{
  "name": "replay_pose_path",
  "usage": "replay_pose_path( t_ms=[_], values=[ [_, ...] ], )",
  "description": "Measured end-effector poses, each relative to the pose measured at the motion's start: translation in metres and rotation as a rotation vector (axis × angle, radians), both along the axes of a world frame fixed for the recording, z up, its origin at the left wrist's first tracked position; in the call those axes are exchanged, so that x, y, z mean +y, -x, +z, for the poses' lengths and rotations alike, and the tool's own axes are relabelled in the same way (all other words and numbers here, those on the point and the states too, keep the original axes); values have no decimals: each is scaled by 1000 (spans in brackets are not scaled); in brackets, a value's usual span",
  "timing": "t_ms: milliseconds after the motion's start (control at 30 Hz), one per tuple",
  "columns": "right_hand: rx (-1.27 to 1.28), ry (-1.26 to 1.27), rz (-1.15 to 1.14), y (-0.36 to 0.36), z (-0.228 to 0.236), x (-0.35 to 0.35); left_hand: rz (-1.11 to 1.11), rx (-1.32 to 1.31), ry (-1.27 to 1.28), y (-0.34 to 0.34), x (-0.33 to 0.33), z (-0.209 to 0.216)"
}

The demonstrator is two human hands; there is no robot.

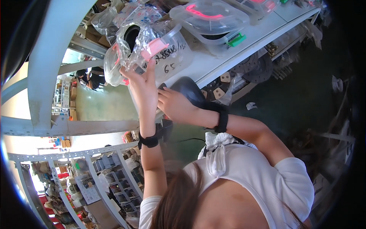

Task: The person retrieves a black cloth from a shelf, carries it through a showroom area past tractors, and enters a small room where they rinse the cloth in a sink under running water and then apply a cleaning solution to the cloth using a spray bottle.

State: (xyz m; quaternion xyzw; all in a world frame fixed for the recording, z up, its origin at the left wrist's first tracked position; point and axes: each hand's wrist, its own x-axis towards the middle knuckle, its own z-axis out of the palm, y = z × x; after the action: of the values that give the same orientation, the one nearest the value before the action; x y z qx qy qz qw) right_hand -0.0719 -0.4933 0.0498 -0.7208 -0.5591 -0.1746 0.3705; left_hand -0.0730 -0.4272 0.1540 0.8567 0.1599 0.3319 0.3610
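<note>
A clear plastic box (177, 57) with pink latches and handwriting on its side stands at the shelf edge, with crinkled clear film and a dark round part (132, 35) at its top. My left hand (144, 86) is at its near corner, thumb raised by the pink latch (154, 49) and fingers bent at the box wall; the fingertips are partly hidden. Just below and to the right, my right hand (177, 106) is closed, with a small dark end showing at its fingertips. Behind that hand is a smooth black object (187, 88) whose kind I cannot make out.
Another clear lidded box (209, 21) with a green latch (237, 39) sits further right on the white shelf (221, 63). Metal parts (255, 66) fill the level below. A white rack post (45, 68) rises at left, and racks of grey bins (114, 173) stand at lower left.
</note>
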Motion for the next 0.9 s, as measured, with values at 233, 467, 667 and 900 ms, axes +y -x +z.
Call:
replay_pose_path(
  t_ms=[233,467,667,900],
  values=[
    [91,2,-384,-30,6,-83,-14,40,141,5,1,2],
    [10,-22,-406,-48,15,-34,-58,-24,33,3,0,-3],
    [-93,108,-70,-20,6,15,-70,-17,-54,-7,3,-3],
    [-99,-49,46,1,-8,-14,17,19,-41,12,2,-19]
  ],
)
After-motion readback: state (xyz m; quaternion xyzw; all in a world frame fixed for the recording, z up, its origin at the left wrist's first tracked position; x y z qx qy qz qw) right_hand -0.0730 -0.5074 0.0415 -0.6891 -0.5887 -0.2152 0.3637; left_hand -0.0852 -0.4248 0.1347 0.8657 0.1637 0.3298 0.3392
